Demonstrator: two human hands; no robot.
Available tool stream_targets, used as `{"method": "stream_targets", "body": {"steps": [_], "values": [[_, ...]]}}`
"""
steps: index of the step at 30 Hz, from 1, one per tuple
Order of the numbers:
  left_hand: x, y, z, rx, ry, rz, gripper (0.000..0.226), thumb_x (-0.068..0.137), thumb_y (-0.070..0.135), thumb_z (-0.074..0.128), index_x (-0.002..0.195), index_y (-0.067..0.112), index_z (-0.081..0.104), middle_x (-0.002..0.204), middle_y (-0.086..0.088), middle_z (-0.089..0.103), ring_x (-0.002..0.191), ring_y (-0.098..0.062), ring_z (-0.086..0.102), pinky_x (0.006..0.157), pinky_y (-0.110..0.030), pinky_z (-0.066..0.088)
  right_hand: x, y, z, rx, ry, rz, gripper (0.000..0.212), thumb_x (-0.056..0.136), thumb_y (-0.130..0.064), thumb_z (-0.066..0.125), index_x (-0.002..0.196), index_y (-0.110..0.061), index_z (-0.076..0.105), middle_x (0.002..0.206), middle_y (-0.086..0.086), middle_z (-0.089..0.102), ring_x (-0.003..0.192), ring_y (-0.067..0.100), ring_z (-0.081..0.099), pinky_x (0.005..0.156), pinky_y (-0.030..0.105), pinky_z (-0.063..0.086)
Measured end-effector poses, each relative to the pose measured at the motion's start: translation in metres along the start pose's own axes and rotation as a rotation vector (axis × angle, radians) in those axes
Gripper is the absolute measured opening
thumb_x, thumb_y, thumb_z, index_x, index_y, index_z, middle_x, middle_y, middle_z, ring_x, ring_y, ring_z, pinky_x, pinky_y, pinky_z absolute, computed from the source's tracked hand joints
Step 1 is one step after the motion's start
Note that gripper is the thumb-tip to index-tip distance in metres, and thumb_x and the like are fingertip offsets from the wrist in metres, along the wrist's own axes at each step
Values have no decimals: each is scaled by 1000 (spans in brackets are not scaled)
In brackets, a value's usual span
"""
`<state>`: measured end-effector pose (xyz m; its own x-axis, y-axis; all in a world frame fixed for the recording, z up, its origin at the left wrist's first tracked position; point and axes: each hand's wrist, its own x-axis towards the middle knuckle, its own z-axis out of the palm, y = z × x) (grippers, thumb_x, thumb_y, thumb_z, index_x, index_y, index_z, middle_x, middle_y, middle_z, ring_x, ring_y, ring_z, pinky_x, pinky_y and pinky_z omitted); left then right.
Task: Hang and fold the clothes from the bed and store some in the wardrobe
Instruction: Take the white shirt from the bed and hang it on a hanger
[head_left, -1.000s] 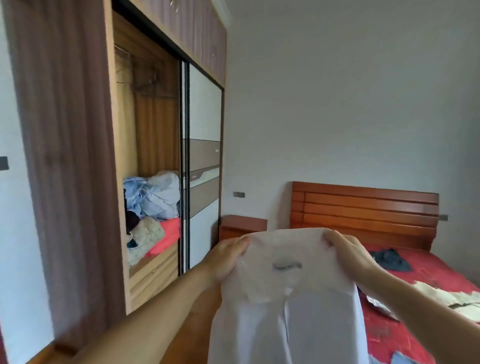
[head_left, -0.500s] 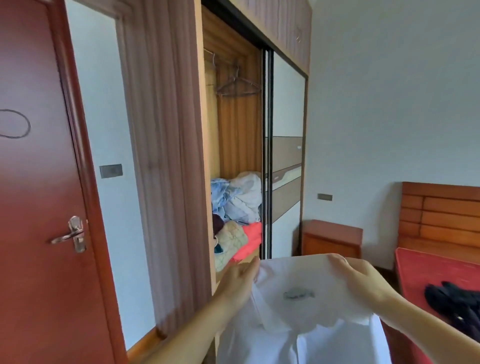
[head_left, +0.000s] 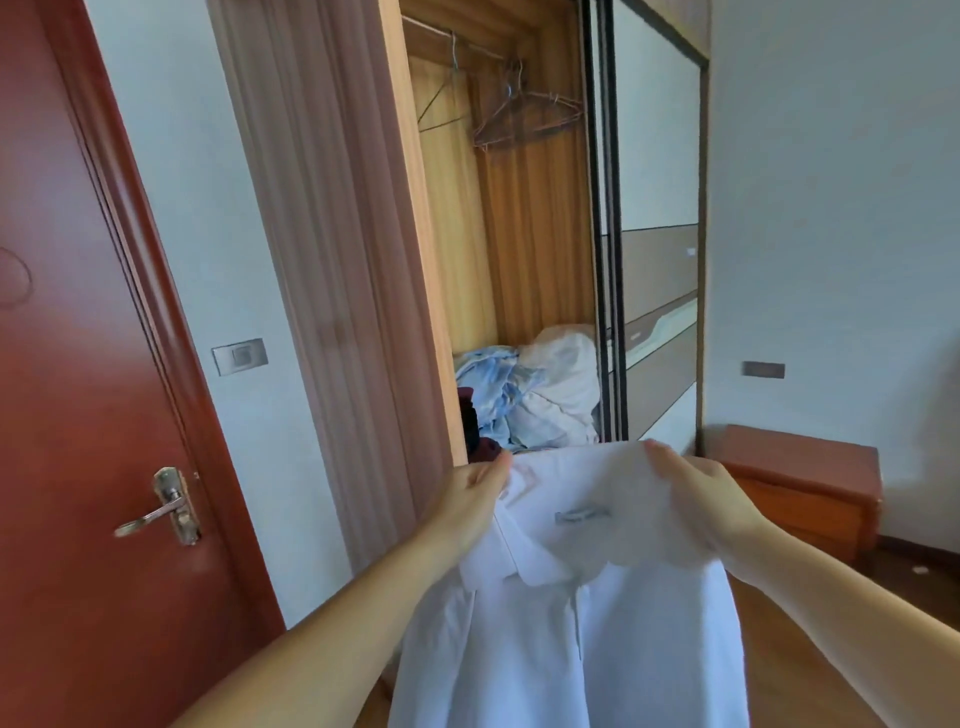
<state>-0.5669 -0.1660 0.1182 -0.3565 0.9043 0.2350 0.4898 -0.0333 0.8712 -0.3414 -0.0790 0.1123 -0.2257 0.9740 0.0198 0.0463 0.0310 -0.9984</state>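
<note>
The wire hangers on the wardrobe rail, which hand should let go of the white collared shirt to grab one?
Probably the left hand. It grips the white collared shirt on the side toward the open wardrobe, roughly beneath the wire hangers. The right hand sits toward the sliding door and could keep holding.

White shirt with a small grey label inside the collar. Reddish-brown door, silver handle. Pale, near-white walls. Wardrobe frame in streaked brown wood grain, warmer golden-orange grain inside. Sliding door banded white, taupe and brown. Light-blue and white crumpled clothes on the shelf, something dark maroon beside. Reddish-orange bedside cabinet. Grey wall switch.
</note>
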Motion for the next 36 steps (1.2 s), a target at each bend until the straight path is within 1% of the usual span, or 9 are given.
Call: {"method": "stream_targets", "body": {"steps": [4, 8, 15, 20, 23, 28, 31, 34, 36], "values": [[83, -20, 5, -33, 73, -10, 51, 96, 49, 46, 50, 26, 45, 47, 14, 41, 45, 2, 38, 46, -10, 29, 76, -9, 22, -18, 47, -21, 36, 90, -48, 55, 78, -16, 67, 79, 7, 64, 67, 23, 59, 56, 27, 45], [170, -38, 18, -131, 111, -64, 54, 93, 53, 48, 46, 29, 48, 47, 12, 41, 55, -10, 41, 59, -28, 30, 151, -21, 46, -3, 96, 4, 36, 89, -50, 55, 81, -17, 66, 80, 10, 67, 72, 28, 62, 67, 34, 49], [314, -25, 50, -281, 20, -91, 40, 95, 58, 40, 81, 25, 58, 82, 8, 53, 73, -11, 50, 67, -27, 35, 282, -55, 69, -9, 166, -4, 37, 88, -53, 52, 90, -18, 66, 87, 11, 70, 78, 30, 69, 67, 40, 58], [381, 2, 82, -347, -102, -72, 40, 89, 67, 45, 93, 30, 60, 86, 17, 57, 79, 2, 54, 63, -19, 40, 365, -68, 71, 49, 95, -33, 40, 90, -50, 53, 102, -15, 69, 98, 12, 73, 92, 31, 69, 91, 49, 54], [416, 12, 103, -333, -149, 21, 48, 83, 70, 53, 104, 29, 67, 96, 10, 71, 92, -8, 66, 75, -24, 49, 415, -74, 62, 111, 34, -52, 46, 92, -49, 52, 118, -12, 64, 107, 10, 71, 99, 30, 67, 96, 46, 51], [466, 28, 139, -185, -145, 248, 72, 66, 62, 74, 126, 27, 57, 112, 6, 69, 104, -9, 65, 91, -33, 53, 485, -85, 43, 284, -175, -135, 25, 94, -33, 54, 95, -20, 75, 90, 5, 73, 84, 20, 70, 82, 36, 55], [498, 36, 145, -58, -92, 279, 83, 52, 56, 79, 127, 38, 49, 117, 17, 64, 107, 1, 60, 88, -24, 52, 522, -103, 39, 303, -330, -160, 23, 92, -31, 57, 98, -12, 69, 86, 13, 64, 86, 28, 63, 84, 42, 49], [531, 39, 144, -30, -13, 282, 89, 51, 35, 86, 129, 36, 44, 118, 16, 62, 109, 0, 60, 89, -32, 55, 551, -130, 49, 284, -398, -178, 37, 72, -42, 67, 91, -11, 72, 76, 18, 60, 74, 29, 60, 76, 39, 49], [555, 39, 137, 9, 15, 320, 82, 57, 26, 84, 126, 40, 43, 116, 15, 61, 110, -1, 60, 87, -27, 54, 573, -144, 59, 242, -432, -198, 46, 65, -47, 70, 86, -7, 67, 76, 14, 60, 73, 29, 60, 78, 38, 49]]}}
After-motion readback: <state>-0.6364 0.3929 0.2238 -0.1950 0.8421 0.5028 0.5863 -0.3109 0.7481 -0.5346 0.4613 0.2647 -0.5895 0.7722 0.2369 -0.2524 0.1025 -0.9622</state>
